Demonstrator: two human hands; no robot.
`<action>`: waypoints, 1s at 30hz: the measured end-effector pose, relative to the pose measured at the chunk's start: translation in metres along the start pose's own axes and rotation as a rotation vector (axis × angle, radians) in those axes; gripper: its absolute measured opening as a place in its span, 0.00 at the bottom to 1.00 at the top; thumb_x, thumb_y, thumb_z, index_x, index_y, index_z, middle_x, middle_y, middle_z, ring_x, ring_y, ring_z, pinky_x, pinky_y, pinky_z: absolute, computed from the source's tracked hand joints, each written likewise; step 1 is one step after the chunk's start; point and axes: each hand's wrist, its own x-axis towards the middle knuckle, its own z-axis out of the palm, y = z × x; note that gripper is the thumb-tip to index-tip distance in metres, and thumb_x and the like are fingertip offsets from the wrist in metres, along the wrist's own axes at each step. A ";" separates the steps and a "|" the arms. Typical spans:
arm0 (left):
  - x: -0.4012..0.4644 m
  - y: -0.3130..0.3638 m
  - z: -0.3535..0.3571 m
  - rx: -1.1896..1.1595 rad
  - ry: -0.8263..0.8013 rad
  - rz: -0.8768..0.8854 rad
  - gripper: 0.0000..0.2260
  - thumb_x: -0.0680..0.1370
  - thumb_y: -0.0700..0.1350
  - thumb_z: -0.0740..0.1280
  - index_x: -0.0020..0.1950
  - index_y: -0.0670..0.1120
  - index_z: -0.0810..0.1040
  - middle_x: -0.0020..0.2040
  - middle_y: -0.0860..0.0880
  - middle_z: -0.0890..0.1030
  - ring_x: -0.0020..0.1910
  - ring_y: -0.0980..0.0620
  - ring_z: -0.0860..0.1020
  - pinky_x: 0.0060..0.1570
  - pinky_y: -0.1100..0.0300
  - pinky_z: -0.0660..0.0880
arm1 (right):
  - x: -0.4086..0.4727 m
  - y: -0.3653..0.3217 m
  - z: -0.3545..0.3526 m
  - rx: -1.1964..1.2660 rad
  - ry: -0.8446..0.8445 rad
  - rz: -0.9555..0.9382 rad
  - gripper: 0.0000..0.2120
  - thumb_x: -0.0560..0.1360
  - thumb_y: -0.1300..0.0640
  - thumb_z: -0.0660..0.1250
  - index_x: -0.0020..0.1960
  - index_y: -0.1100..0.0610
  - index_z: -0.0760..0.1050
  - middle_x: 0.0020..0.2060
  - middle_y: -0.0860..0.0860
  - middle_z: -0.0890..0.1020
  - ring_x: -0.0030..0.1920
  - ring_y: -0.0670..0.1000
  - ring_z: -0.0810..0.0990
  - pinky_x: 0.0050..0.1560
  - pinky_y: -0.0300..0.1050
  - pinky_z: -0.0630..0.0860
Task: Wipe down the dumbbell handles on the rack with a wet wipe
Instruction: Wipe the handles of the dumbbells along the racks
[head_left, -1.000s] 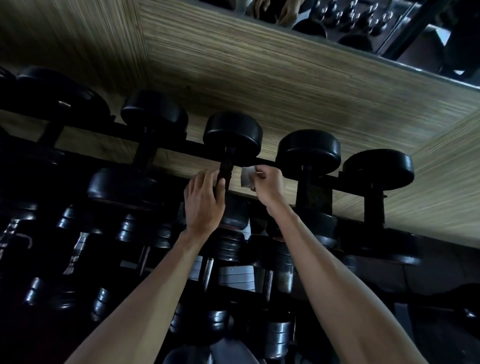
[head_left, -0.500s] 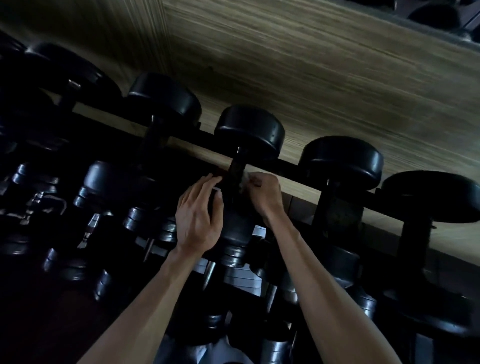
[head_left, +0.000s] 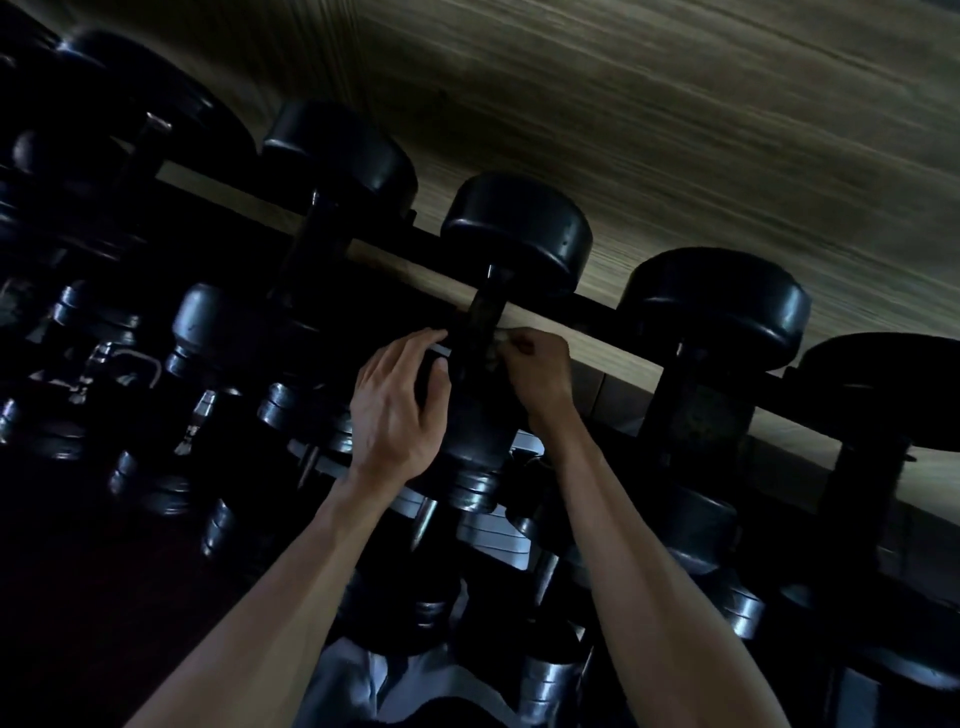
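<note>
On the top rail of the rack (head_left: 613, 317), a row of black dumbbells, each with one round head toward the wood-grain wall (head_left: 675, 130) and the other head toward the viewer. At the middle of that row, the dumbbell (head_left: 514, 234) under both hands, its dark handle (head_left: 480, 322) crossing the rail. Just right of that handle, the right hand (head_left: 535, 371), fingers curled tight and pinching a small pale wet wipe (head_left: 496, 345) against the handle's side. Only a crumpled scrap of the wipe in sight between fingertips and handle; the rest hidden in the grip. Just left of the handle, the left hand (head_left: 397, 410), fingers straight and close together, tips reaching toward the handle's left side, thumb lying along the near head of the same dumbbell; contact with the handle itself too dark to tell. Holding nothing. To the right of the wiped dumbbell, two more large black ones (head_left: 717, 301) on the same rail. Below the rail, lower tiers of smaller dumbbells with shiny metal collars (head_left: 291, 410), mostly lost in shadow. Both bare forearms rising from the bottom edge toward the rail.
</note>
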 end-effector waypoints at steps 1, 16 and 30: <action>0.000 0.000 0.000 0.001 -0.006 -0.004 0.20 0.83 0.53 0.55 0.69 0.47 0.77 0.65 0.52 0.80 0.66 0.53 0.75 0.67 0.59 0.65 | -0.001 0.003 -0.002 0.045 0.003 0.034 0.06 0.76 0.62 0.68 0.44 0.59 0.84 0.40 0.60 0.86 0.42 0.56 0.85 0.48 0.54 0.81; -0.001 0.000 0.000 0.011 -0.011 -0.014 0.20 0.83 0.53 0.55 0.68 0.48 0.77 0.63 0.52 0.81 0.64 0.53 0.76 0.66 0.59 0.64 | 0.004 0.002 -0.003 0.192 0.183 0.071 0.09 0.75 0.53 0.70 0.37 0.53 0.81 0.36 0.59 0.84 0.41 0.61 0.84 0.48 0.62 0.80; -0.002 -0.001 0.001 -0.008 -0.005 0.005 0.19 0.83 0.52 0.56 0.67 0.46 0.78 0.61 0.52 0.82 0.62 0.52 0.78 0.65 0.59 0.66 | -0.011 -0.001 -0.006 0.037 -0.025 0.009 0.07 0.78 0.62 0.67 0.47 0.62 0.83 0.39 0.58 0.86 0.41 0.56 0.85 0.45 0.52 0.80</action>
